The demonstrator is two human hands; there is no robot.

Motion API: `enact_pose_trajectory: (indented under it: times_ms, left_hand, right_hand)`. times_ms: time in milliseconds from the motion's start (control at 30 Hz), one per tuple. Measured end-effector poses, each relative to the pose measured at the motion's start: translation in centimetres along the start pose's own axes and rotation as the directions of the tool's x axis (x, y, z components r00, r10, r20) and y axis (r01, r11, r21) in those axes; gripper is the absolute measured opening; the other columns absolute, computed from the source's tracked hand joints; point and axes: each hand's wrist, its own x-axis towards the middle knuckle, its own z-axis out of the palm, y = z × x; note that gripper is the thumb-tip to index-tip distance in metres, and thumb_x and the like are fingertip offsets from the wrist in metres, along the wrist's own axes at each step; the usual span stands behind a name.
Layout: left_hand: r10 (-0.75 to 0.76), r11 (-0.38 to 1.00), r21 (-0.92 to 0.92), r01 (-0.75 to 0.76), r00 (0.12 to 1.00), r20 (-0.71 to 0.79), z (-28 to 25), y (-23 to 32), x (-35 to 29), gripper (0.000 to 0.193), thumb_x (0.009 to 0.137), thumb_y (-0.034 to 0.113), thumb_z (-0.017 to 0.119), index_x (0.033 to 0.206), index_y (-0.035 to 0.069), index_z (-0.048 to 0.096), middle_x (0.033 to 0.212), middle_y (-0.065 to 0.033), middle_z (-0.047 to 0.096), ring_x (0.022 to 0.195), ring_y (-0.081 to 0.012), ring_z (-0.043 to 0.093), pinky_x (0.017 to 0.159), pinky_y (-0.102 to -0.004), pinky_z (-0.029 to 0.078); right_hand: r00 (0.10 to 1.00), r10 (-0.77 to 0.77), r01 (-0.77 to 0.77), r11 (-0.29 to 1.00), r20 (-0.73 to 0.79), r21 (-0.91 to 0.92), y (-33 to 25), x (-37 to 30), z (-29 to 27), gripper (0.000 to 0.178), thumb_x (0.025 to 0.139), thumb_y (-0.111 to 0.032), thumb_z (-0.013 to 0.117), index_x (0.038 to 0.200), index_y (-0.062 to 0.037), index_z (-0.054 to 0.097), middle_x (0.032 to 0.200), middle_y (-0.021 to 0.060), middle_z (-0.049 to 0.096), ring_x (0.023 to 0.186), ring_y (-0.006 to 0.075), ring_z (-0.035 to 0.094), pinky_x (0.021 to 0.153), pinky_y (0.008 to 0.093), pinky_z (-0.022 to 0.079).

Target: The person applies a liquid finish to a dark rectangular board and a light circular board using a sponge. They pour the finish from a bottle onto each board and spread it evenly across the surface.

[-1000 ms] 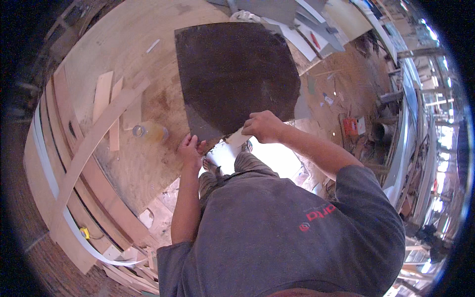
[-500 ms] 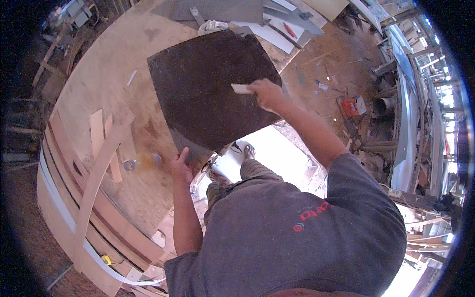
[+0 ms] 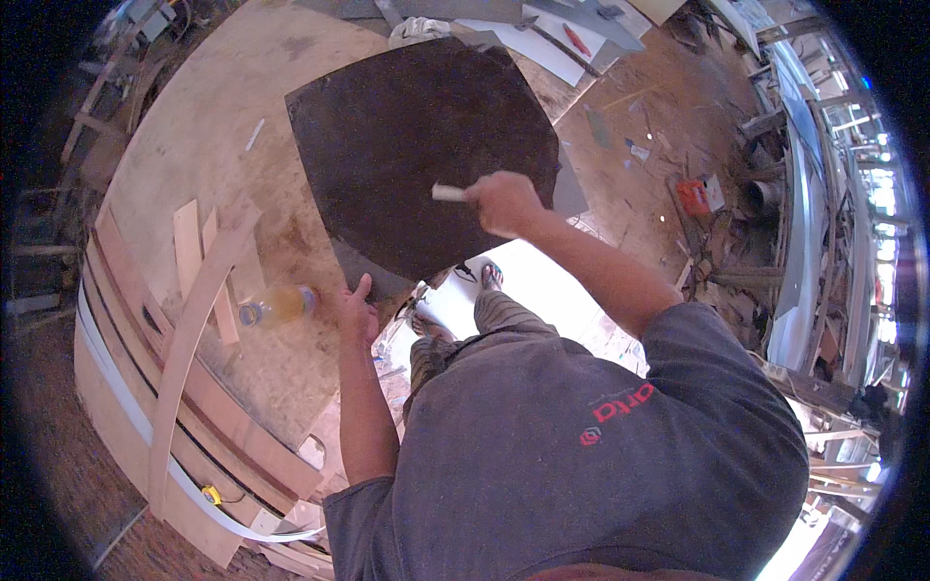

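A dark brown rectangular sheet [image 3: 417, 136] lies at the table's near edge, over a grey sheet [image 3: 373, 274] whose border shows beneath it. Over its right half, my right hand [image 3: 509, 203] is closed on a small flat pale piece [image 3: 449, 194]; whether that is wood or plastic I cannot make out. The piece points left, close to the sheet's surface. By the sheet's near left corner rests my left hand [image 3: 359, 312], thumb sticking up apart from the fingers, with nothing visible in it. Its fingers are partly hard to see.
A clear bottle of yellowish liquid [image 3: 281, 307] lies left of my left hand. Thin wood strips [image 3: 199, 281] and a yellow tape measure [image 3: 211, 495] are at the left. Grey and white sheets [image 3: 528, 58] and a crumpled white cloth [image 3: 418, 31] lie at the far side.
My right hand has moved left and nearer to me with the pale piece. My left hand stays by the sheet's near corner. The view has shifted slightly.
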Motion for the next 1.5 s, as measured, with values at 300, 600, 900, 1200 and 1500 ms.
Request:
enact_pose_trajectory:
  times_ms: [300, 600, 900, 1200, 1500]
  left_hand:
    - [-0.034, 0.999, 0.005, 0.034, 0.999, 0.012, 2.5, 2.3, -1.9, 0.035, 0.094, 0.007, 0.072, 0.127, 0.007, 0.060, 0.107, -0.0045, 0.071, 0.082, -0.0171, 0.068, 0.061, -0.0307, 0.052]
    - [-0.073, 0.995, -0.049, 0.083, 0.980, 0.185, 1.4, 3.6, -2.3, 0.035, 0.091, 0.006, 0.073, 0.123, 0.007, 0.061, 0.108, -0.0063, 0.070, 0.094, -0.0205, 0.071, 0.076, -0.0339, 0.058]
    - [-0.272, 0.962, 0.109, 0.252, 0.931, 0.245, 1.0, 5.5, -0.1, 0.048, 0.087, 0.004, 0.071, 0.133, 0.003, 0.056, 0.122, -0.0090, 0.066, 0.115, -0.0274, 0.064, 0.098, -0.0445, 0.054]
    - [-0.151, 0.955, 0.294, 0.046, 0.927, 0.344, 5.2, 8.0, -6.9, 0.057, 0.089, -0.003, 0.066, 0.143, 0.002, 0.047, 0.129, -0.0141, 0.063, 0.115, -0.0308, 0.066, 0.098, -0.0456, 0.057]
    - [0.056, 0.977, 0.182, -0.115, 0.952, 0.301, 0.7, -1.8, -4.2, 0.050, 0.091, -0.006, 0.066, 0.138, 0.006, 0.053, 0.129, -0.0128, 0.065, 0.113, -0.0289, 0.067, 0.097, -0.0457, 0.058]
  right_hand:
    - [0.914, -0.272, 0.286, 0.958, 0.300, -0.002, -2.1, -7.7, -0.4, 0.015, 0.084, -0.021, 0.070, 0.097, -0.0175, 0.076, 0.089, 0.0068, 0.072, 0.089, 0.0314, 0.069, 0.073, 0.0453, 0.056]
    - [0.865, 0.501, -0.384, 0.616, 0.034, 0.688, 1.5, -15.3, -1.6, 0.024, 0.093, -0.017, 0.074, 0.111, -0.0016, 0.074, 0.102, 0.0137, 0.077, 0.092, 0.0200, 0.072, 0.083, 0.0368, 0.055]
    - [0.636, 0.772, -0.411, 0.336, 0.003, 0.847, 5.4, -21.0, -1.2, 0.032, 0.093, -0.022, 0.076, 0.109, 0.0057, 0.072, 0.094, 0.0112, 0.076, 0.086, 0.0150, 0.069, 0.077, 0.0336, 0.055]
    - [0.559, 0.829, -0.140, 0.128, -0.028, 0.982, 9.6, -23.1, -1.2, 0.036, 0.091, -0.023, 0.080, 0.114, 0.0040, 0.071, 0.101, 0.0092, 0.075, 0.089, 0.0155, 0.069, 0.080, 0.0318, 0.055]
    - [0.778, 0.627, -0.049, 0.128, -0.042, 0.991, 10.8, -11.6, -8.0, 0.037, 0.092, -0.020, 0.078, 0.115, 0.0061, 0.069, 0.102, 0.0092, 0.075, 0.091, 0.0157, 0.070, 0.082, 0.0312, 0.055]
